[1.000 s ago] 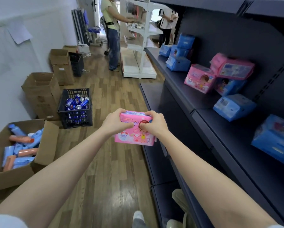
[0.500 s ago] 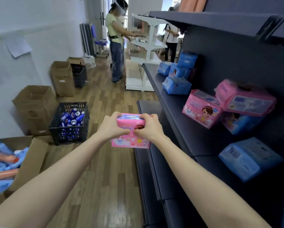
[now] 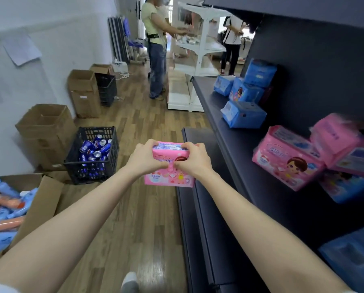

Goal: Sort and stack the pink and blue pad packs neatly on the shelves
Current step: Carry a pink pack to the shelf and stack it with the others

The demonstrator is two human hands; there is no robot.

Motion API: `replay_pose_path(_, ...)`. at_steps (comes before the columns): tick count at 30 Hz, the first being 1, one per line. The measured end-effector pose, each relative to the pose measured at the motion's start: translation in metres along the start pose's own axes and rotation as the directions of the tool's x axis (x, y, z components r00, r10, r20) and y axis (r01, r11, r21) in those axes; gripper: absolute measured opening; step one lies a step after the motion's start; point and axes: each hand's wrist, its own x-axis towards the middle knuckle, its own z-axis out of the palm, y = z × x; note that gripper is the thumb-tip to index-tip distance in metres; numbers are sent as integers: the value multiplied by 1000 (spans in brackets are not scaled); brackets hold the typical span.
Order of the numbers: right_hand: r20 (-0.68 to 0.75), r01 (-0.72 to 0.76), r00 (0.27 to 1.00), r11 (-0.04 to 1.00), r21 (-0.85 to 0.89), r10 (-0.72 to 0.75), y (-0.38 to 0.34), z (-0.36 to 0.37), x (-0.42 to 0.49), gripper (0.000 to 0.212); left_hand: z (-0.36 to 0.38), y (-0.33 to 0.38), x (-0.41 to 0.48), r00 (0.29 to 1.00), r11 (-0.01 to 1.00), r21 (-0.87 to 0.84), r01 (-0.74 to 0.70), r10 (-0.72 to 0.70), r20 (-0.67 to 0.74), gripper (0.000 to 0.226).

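A pink pad pack is held in front of me over the aisle floor, beside the dark shelf's front edge. My left hand grips its left side and my right hand grips its right side, fingers curled over the top. On the shelf to the right lie two pink packs, one resting on a blue pack. Several blue packs are piled farther along the shelf. Another blue pack lies at the near right.
A black crate of cans and cardboard boxes line the left wall. An open box of bottles stands at the near left. Two people stand by a white rack at the aisle's far end.
The view has drifted; the shelf packs look nearer and lower in frame. Both hands keep holding the pink pack, which has stayed about level beside the shelf edge.
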Motion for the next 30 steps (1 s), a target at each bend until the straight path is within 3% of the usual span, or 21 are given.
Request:
replay_pose_path(16,-119,-78,990,996,33,81,-48,28,171,58,-54,-35,187,994,994,-20,-103,104,34,79)
replay_pose_path(30,-267,-123,955,991,47,131,-46,19,238,59,-51,-25,269,980,975,-117,-188,194,42,79)
